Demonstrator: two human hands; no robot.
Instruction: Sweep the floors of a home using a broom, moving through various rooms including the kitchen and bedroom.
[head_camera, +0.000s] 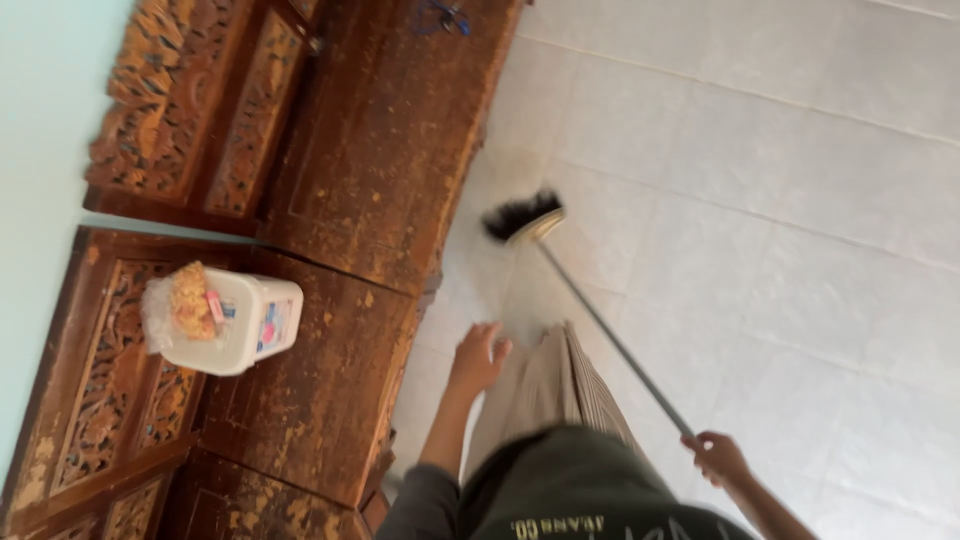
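Head view: right hand (718, 457) grips broom (524, 218); bristles near bench (340, 300) edge.

broom (560, 270) on floor (800, 200) | bench (380, 150) left | tub (235, 320) on bench

The left hand (478, 358) is held at about seven o'clock from the frame's middle, fingers loosely curled and nothing gripped, its forearm running down toward six o'clock. The right hand (718, 458) is seen at five o'clock, fingers closed in a fist-like grip, wrist angled down-right.
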